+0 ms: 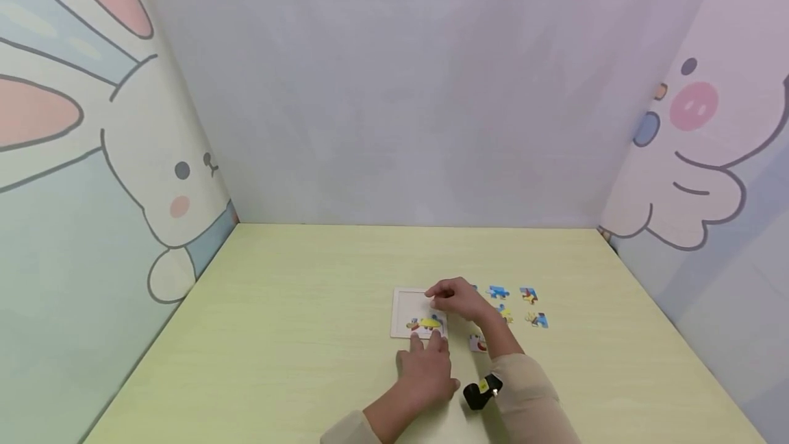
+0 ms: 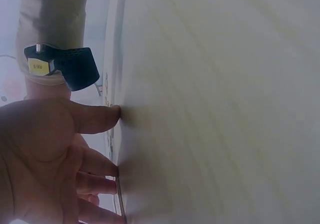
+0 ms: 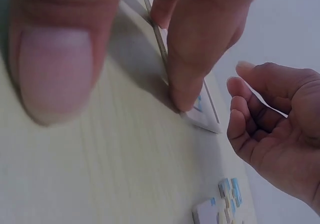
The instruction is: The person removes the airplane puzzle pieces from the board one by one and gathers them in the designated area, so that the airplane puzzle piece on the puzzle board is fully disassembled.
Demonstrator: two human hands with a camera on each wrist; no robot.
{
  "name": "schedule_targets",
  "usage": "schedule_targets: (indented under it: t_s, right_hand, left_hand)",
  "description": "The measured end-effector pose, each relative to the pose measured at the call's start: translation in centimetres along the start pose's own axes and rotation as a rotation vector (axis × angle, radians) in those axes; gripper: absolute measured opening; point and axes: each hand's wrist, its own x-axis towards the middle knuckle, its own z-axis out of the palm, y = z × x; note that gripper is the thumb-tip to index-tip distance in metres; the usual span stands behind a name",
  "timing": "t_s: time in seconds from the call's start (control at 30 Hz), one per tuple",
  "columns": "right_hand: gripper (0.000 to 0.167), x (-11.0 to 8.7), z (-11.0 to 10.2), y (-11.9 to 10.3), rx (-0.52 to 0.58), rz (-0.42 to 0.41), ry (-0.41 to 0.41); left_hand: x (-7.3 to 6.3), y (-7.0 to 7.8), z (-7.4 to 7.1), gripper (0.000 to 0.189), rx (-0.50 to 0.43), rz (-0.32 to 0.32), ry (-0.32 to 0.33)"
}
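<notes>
A square white puzzle tray (image 1: 394, 314) lies flat on the table. Its near part carries joined colourful pieces (image 1: 428, 323), yellow among them. My left hand (image 1: 425, 368) touches the tray's near edge with outstretched fingertips; the left wrist view shows its thumb (image 2: 97, 119) down on the tabletop. Over the tray's right side hovers my right hand (image 1: 461, 299), fingers bent, with thumb and forefinger slightly apart. In the right wrist view no piece shows between that right hand's (image 3: 280, 121) fingertips. Just right of the tray lies a puzzle piece (image 1: 477, 343), partly hidden by the right forearm.
Several loose puzzle pieces lie to the right, among them a blue one (image 1: 496, 292), a red and yellow one (image 1: 529, 294) and another (image 1: 537, 320). The right arm covers some. A black wrist camera (image 1: 482, 391) sits at the right cuff. Printed walls enclose the pale table (image 1: 296, 307).
</notes>
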Motion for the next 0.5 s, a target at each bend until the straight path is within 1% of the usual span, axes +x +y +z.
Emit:
schedule_targets:
  t_s: [0.1,0.23,0.33,0.5]
  right_hand:
    - [0.019,0.8,0.3,-0.1,0.027,-0.032,-0.044]
    - [0.018,1.7,0.6,0.0,0.04,-0.015,-0.13]
    - [0.017,2.3,0.7,0.1,-0.008,0.008,-0.197]
    - [0.016,3.3,0.7,-0.3,-0.117,-0.023,-0.303]
  left_hand:
    - [0.1,-0.1,-0.1,0.07,-0.012,0.001,0.0]
    - [0.1,-0.2,0.2,0.069,-0.027,0.007,-0.007]
    - [0.2,-0.2,0.4,0.066,-0.031,0.017,-0.011]
    - [0.1,-0.2,0.4,0.067,-0.053,0.016,0.003]
